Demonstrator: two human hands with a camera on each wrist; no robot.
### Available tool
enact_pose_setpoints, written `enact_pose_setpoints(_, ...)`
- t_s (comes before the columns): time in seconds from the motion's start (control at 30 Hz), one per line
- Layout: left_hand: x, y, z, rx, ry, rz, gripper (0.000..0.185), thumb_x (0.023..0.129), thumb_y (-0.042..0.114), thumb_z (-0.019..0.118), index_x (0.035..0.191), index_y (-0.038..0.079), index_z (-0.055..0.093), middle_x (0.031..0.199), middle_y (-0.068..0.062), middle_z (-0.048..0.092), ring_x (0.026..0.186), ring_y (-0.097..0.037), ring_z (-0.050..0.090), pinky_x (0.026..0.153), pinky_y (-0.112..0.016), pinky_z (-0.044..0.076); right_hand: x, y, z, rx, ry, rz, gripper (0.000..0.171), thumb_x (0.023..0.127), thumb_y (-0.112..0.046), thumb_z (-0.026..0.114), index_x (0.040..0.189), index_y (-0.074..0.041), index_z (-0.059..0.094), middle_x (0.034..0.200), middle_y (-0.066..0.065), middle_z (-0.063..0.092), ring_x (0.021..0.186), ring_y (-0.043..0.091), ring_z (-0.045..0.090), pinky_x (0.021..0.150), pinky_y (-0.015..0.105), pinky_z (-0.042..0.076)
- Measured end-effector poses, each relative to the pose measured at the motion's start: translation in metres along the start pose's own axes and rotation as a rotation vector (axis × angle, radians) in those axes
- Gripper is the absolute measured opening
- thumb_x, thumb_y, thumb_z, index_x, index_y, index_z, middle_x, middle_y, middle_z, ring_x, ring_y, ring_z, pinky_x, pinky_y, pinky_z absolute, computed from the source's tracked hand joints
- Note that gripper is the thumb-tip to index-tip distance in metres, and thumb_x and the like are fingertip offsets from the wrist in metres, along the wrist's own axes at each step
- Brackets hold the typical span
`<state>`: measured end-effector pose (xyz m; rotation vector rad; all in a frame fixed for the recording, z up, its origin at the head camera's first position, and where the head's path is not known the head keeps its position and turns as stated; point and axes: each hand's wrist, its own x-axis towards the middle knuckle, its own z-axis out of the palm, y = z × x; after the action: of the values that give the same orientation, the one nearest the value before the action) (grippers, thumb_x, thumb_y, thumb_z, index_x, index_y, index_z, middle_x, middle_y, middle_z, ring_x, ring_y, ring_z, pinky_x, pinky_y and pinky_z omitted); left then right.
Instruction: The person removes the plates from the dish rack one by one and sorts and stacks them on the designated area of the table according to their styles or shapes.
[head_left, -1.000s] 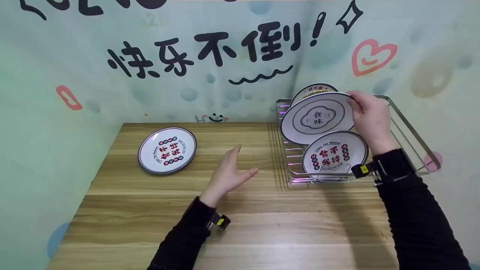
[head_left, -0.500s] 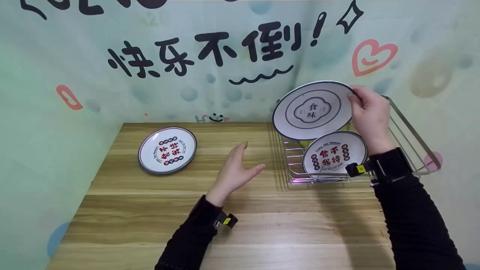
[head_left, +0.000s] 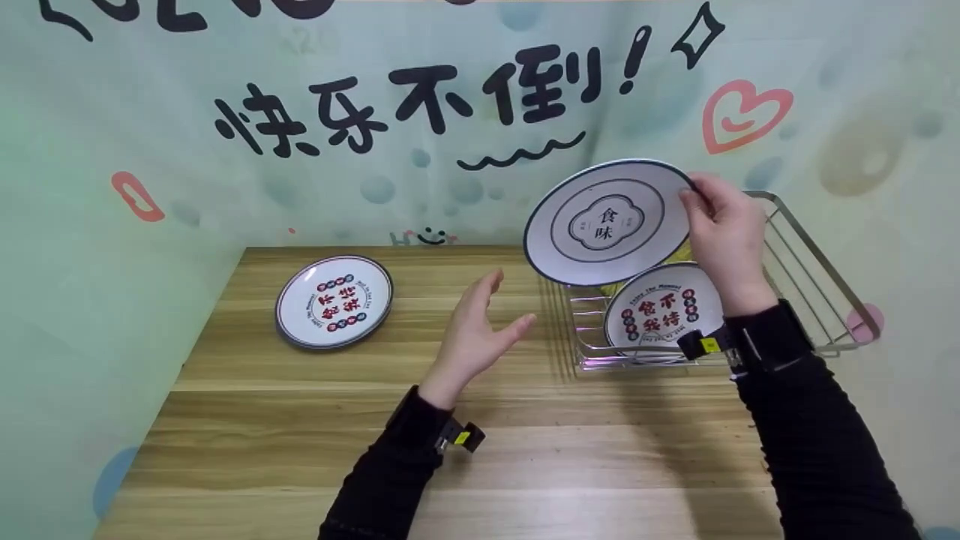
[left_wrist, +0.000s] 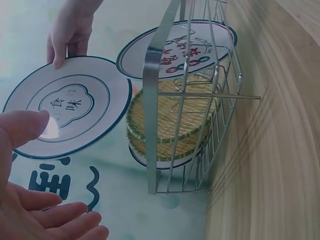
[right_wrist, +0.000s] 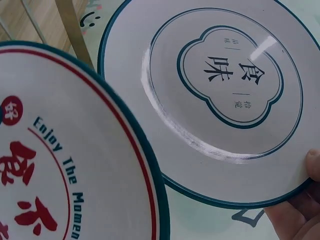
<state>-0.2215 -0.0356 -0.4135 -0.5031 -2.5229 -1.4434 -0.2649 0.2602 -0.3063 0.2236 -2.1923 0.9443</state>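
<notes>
My right hand (head_left: pixel 727 236) pinches the right rim of a large white plate (head_left: pixel 606 223) with a dark rim and a framed emblem. The plate is tilted, raised over the left end of a wire dish rack (head_left: pixel 600 358). My left hand (head_left: pixel 480 330) is held over the table left of the rack, thumb apart from the fingers, with nothing in it. In the left wrist view its fingers are relaxed, near the held plate (left_wrist: pixel 70 107). A smaller plate with red lettering (head_left: pixel 664 315) stands in the front of the rack.
On the table's left lies another red-lettered plate (head_left: pixel 334 301). Woven bamboo trays (left_wrist: pixel 172 115) stand in the rack behind the smaller plate, mostly hidden in the head view. A printed backdrop (head_left: pixel 420 187) rises behind the wooden table (head_left: pixel 315 435).
My right hand has lifted the large plate up from the rack and carried it left. My left hand has moved slightly right and up, toward the plate.
</notes>
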Motion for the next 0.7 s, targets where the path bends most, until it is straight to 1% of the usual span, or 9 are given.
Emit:
enact_pose_setpoints(0.13,0.002,0.002,0.001,-0.039,0.039,0.029,0.079,0.085,0.031,0.077,0.147,-0.001,0.039,0.144,-0.016,0.048,0.131,-0.028,0.047,0.108,-0.039,0.040,-0.002,-0.003,0.004,0.016,0.008,-0.015,0.017,0.097,-0.005,0.062,0.107,0.003,0.072,0.102,0.014,0.073,0.079,-0.007,0.054,0.068,0.013,0.041)
enact_pose_setpoints(0.3,0.005,0.004,0.001,-0.072,0.093,0.074,0.075,0.086,0.026,0.078,0.146,-0.001,0.042,0.141,-0.016,0.052,0.128,-0.026,0.049,0.106,-0.035,0.042,-0.006,-0.008,0.009,0.063,0.004,-0.026,0.016,0.096,-0.003,0.062,0.106,0.004,0.072,0.102,0.015,0.073,0.081,-0.005,0.057,0.070,0.012,0.043)
enact_pose_setpoints(0.43,0.007,0.006,0.000,-0.103,0.133,0.110,0.069,0.087,0.022,0.077,0.144,0.001,0.045,0.137,-0.014,0.055,0.126,-0.024,0.051,0.105,-0.035,0.044,-0.009,-0.013,0.013,0.103,-0.004,-0.011,0.015,0.096,-0.001,0.062,0.107,0.003,0.072,0.102,0.015,0.073,0.082,-0.004,0.058,0.072,0.012,0.046)
enact_pose_setpoints(0.57,0.009,0.007,0.000,-0.136,0.174,0.138,0.064,0.087,0.018,0.076,0.143,0.002,0.047,0.133,-0.011,0.059,0.122,-0.021,0.054,0.102,-0.034,0.046,-0.011,-0.016,0.017,0.129,-0.031,0.010,0.015,0.095,0.001,0.062,0.107,0.004,0.071,0.104,0.016,0.072,0.083,-0.002,0.058,0.073,0.013,0.047)
enact_pose_setpoints(0.7,0.009,0.008,-0.001,-0.173,0.219,0.159,0.059,0.089,0.015,0.074,0.140,-0.001,0.049,0.128,-0.012,0.062,0.118,-0.020,0.057,0.099,-0.031,0.048,-0.014,-0.019,0.020,0.154,-0.062,0.025,0.016,0.096,0.002,0.061,0.107,0.004,0.071,0.105,0.016,0.072,0.083,-0.002,0.058,0.073,0.013,0.048)
